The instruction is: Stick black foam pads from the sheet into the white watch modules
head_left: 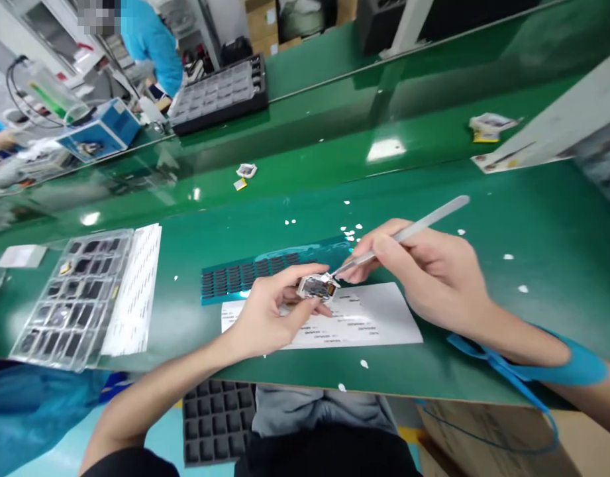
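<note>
Between the thumb and fingers of my left hand (269, 308) is a small white-edged electronic device (317, 287), its dark circuit side facing up. My right hand (428, 268) grips metal tweezers (408, 230) like a pen. Their tip meets the upper right edge of the device; whether anything is pinched there is too small to tell. Under my hands lies a printed white sheet (369, 318). Just behind it is a blue-green strip (230, 281) with rows of small dark pieces. A blue wrist strap (558, 358) circles my right wrist.
A clear tray (76, 298) of dark parts lies left, beside another printed sheet (136, 291). Small white scraps (352, 233) dot the green table. Past them, a device with a yellow-edged piece (246, 171) rests on the conveyor. A person in blue (153, 43) works at the far left.
</note>
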Action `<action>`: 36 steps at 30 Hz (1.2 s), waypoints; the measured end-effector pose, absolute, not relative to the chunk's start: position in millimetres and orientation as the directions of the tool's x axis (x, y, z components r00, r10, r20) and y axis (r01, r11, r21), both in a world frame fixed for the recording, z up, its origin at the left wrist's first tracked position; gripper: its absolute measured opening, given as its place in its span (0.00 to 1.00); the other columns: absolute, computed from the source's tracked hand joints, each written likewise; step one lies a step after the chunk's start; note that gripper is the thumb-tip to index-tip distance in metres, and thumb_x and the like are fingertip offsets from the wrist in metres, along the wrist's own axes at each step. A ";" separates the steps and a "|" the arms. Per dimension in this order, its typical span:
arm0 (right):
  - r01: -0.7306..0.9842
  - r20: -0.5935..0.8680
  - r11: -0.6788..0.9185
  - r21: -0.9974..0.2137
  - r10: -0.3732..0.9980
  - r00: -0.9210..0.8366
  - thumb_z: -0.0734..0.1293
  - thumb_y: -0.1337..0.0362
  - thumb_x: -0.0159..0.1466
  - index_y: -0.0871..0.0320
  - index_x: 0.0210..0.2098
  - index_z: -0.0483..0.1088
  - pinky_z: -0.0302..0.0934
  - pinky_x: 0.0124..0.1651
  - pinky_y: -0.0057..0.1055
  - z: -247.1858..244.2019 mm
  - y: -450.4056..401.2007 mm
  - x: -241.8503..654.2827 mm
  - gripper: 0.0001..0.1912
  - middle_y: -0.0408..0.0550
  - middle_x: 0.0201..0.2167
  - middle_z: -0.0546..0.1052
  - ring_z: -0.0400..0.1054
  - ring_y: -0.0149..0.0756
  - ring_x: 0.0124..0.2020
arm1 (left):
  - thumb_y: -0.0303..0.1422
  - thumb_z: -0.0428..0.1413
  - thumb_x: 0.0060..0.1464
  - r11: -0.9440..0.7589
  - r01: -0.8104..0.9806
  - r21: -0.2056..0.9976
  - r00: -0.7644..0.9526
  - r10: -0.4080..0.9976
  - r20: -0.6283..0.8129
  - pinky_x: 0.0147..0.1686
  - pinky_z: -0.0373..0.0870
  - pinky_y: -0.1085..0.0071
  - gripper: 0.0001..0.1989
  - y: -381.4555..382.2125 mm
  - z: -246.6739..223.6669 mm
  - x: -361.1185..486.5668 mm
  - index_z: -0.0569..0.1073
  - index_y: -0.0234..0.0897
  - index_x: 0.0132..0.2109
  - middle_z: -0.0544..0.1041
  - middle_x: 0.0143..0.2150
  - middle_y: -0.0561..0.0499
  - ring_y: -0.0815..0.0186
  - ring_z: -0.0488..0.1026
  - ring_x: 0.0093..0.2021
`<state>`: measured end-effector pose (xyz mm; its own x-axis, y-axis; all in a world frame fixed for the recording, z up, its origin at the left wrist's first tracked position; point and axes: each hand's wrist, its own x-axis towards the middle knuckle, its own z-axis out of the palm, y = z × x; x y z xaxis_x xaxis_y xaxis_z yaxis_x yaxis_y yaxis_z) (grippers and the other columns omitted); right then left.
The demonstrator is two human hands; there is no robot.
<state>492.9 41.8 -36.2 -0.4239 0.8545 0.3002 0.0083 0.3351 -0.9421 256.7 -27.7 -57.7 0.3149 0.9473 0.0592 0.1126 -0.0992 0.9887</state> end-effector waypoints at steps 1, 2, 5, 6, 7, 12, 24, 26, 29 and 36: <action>-0.007 0.299 0.330 -0.944 0.844 -0.445 0.67 0.43 0.80 0.53 0.36 0.80 0.80 0.35 0.32 -36.7 40.0 492.3 0.24 0.49 0.36 0.82 0.80 0.35 0.31 | 0.28 0.60 0.70 -0.082 0.105 0.991 0.336 0.941 0.042 0.45 0.91 0.63 0.22 -28.9 -57.8 256.9 0.76 0.32 0.68 0.88 0.48 0.41 0.55 0.91 0.43; -0.017 0.306 0.338 -0.941 0.831 -0.465 0.67 0.43 0.80 0.53 0.37 0.80 0.80 0.35 0.31 -37.3 38.4 491.6 0.24 0.49 0.36 0.82 0.80 0.34 0.31 | 0.27 0.60 0.70 -0.068 0.092 0.993 0.353 0.935 0.031 0.46 0.92 0.62 0.23 -29.8 -57.5 257.2 0.75 0.32 0.69 0.88 0.49 0.40 0.54 0.91 0.44; -0.021 0.325 0.368 -0.930 0.792 -0.517 0.67 0.44 0.81 0.53 0.39 0.79 0.79 0.36 0.29 -38.6 35.7 489.5 0.23 0.47 0.36 0.83 0.81 0.33 0.31 | 0.27 0.60 0.70 -0.040 0.056 0.998 0.385 0.923 0.016 0.46 0.92 0.62 0.24 -31.0 -55.0 257.8 0.73 0.30 0.70 0.88 0.53 0.37 0.53 0.91 0.45; -0.009 0.324 0.376 -0.927 0.787 -0.525 0.67 0.44 0.81 0.53 0.39 0.79 0.78 0.36 0.28 -38.7 35.6 489.0 0.23 0.46 0.35 0.83 0.80 0.32 0.31 | 0.27 0.60 0.70 -0.035 0.049 0.998 0.388 0.921 0.013 0.46 0.92 0.63 0.24 -31.0 -54.1 258.0 0.73 0.29 0.70 0.88 0.54 0.37 0.53 0.91 0.45; 0.008 0.320 0.382 -0.924 0.786 -0.528 0.67 0.43 0.81 0.53 0.38 0.79 0.78 0.35 0.28 -38.6 35.7 488.6 0.24 0.46 0.35 0.83 0.80 0.31 0.30 | 0.28 0.60 0.70 -0.028 0.046 0.999 0.388 0.922 0.008 0.46 0.92 0.64 0.24 -31.0 -53.2 258.1 0.73 0.28 0.70 0.88 0.55 0.36 0.53 0.91 0.45; 0.088 0.295 0.405 -0.910 0.782 -0.549 0.66 0.39 0.80 0.53 0.35 0.80 0.76 0.32 0.29 -36.0 37.0 488.0 0.28 0.48 0.34 0.83 0.79 0.32 0.28 | 0.28 0.63 0.69 0.014 0.051 0.999 0.387 0.921 -0.032 0.45 0.92 0.63 0.22 -31.3 -50.1 258.7 0.76 0.30 0.67 0.89 0.52 0.38 0.52 0.91 0.44; 0.018 0.338 0.418 -0.908 0.758 -0.558 0.66 0.51 0.83 0.54 0.38 0.78 0.77 0.32 0.24 -39.2 35.7 489.3 0.20 0.46 0.37 0.85 0.80 0.29 0.28 | 0.32 0.66 0.65 0.110 0.078 0.991 0.380 0.916 -0.131 0.42 0.90 0.67 0.26 -31.3 -43.7 260.1 0.76 0.26 0.66 0.89 0.41 0.42 0.52 0.91 0.42; 0.009 0.343 0.419 -0.908 0.756 -0.557 0.66 0.54 0.83 0.54 0.40 0.78 0.78 0.34 0.23 -41.6 34.9 490.1 0.17 0.46 0.39 0.85 0.81 0.28 0.30 | 0.32 0.66 0.64 0.126 0.092 0.988 0.371 0.916 -0.152 0.41 0.90 0.68 0.27 -30.9 -42.2 260.8 0.77 0.25 0.66 0.88 0.40 0.43 0.52 0.91 0.42; 0.007 0.342 0.411 -0.912 0.767 -0.543 0.66 0.56 0.83 0.54 0.40 0.78 0.78 0.34 0.22 -42.3 33.7 490.2 0.15 0.45 0.39 0.85 0.81 0.27 0.30 | 0.32 0.66 0.63 0.138 0.099 0.986 0.367 0.915 -0.165 0.39 0.89 0.68 0.27 -30.2 -41.1 261.3 0.77 0.26 0.66 0.88 0.41 0.43 0.52 0.91 0.41; 0.012 0.358 0.428 -0.904 0.770 -0.529 0.67 0.54 0.83 0.53 0.40 0.78 0.78 0.32 0.24 -41.4 33.2 487.9 0.16 0.45 0.37 0.85 0.80 0.30 0.28 | 0.32 0.65 0.63 0.137 0.093 0.986 0.372 0.914 -0.162 0.37 0.88 0.69 0.28 -30.2 -41.9 262.1 0.76 0.24 0.67 0.88 0.39 0.43 0.52 0.91 0.40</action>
